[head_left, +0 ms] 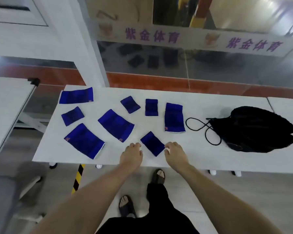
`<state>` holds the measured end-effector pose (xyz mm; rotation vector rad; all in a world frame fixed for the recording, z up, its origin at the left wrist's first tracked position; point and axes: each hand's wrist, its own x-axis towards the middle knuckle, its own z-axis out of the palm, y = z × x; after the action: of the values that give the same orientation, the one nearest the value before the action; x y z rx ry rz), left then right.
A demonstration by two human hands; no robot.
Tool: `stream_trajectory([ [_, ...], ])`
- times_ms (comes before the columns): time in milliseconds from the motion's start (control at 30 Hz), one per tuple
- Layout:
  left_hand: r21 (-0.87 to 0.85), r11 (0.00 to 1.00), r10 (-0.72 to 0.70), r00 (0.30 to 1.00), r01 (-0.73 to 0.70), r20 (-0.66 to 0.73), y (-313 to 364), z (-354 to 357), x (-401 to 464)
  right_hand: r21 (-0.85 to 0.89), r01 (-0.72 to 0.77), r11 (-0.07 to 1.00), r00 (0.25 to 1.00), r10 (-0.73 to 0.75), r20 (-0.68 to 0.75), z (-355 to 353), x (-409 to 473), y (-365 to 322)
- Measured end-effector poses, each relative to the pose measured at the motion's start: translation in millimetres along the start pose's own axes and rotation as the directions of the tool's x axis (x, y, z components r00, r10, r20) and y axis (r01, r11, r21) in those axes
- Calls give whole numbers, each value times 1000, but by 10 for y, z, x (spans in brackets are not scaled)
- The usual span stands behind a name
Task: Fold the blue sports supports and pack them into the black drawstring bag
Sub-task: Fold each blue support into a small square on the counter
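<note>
Two hands, left (131, 155) and right (174, 153), hover loosely open and empty beside a small blue support (152, 143), soft, light cloth best pinched at its corners.

Blue supports (116, 125), black drawstring bag (260, 129), white table (201, 105)

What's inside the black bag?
Can't tell. The black bag lies slumped on the white table, and its cloth hides the inside. Only its cord loops out. All eight blue supports in view lie outside it on the table.
</note>
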<state>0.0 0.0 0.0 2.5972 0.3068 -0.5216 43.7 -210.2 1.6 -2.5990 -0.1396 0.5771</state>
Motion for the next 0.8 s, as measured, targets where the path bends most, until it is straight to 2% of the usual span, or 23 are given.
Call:
stream_trajectory([
  [267,-69,992,-109,994,108,-19,248,137,627,-16,9,1000,988,-7,154,28,659,199],
  [433,-93,981,-166,986,168,22,306,266,836,-20,10,1000,976,-6,218,161,826,278],
  [667,3,986,-165,986,165,21,276,373,1006,-30,-7,1000,976,13,216,252,930,348],
  [800,0,988,-157,986,157,52,220,372,1087,5,-67,998,978,64,197,287,955,307],
])
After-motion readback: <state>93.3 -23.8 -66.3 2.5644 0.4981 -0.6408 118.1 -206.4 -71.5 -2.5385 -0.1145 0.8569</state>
